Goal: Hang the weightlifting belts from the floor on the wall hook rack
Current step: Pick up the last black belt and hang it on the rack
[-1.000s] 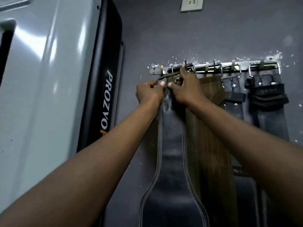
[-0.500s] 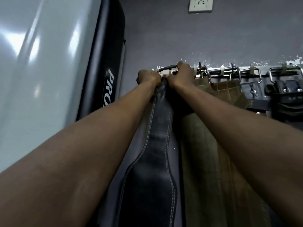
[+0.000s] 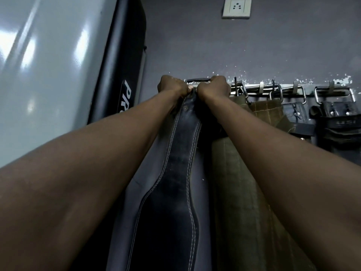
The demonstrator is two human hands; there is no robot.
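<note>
Belts point(image 3: 267, 114) on wall hook rack point(image 3: 289, 89)

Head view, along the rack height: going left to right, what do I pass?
Grey machine panel → left hand → right hand, both shut on the black belt → olive belt → dark belt with a metal prong → black belt at far right.

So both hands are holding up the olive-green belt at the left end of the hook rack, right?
Not quite. The head view shows the left hand and right hand gripping the top of the black belt at the left end of the hook rack. The olive-green belt hangs beside it.
</note>
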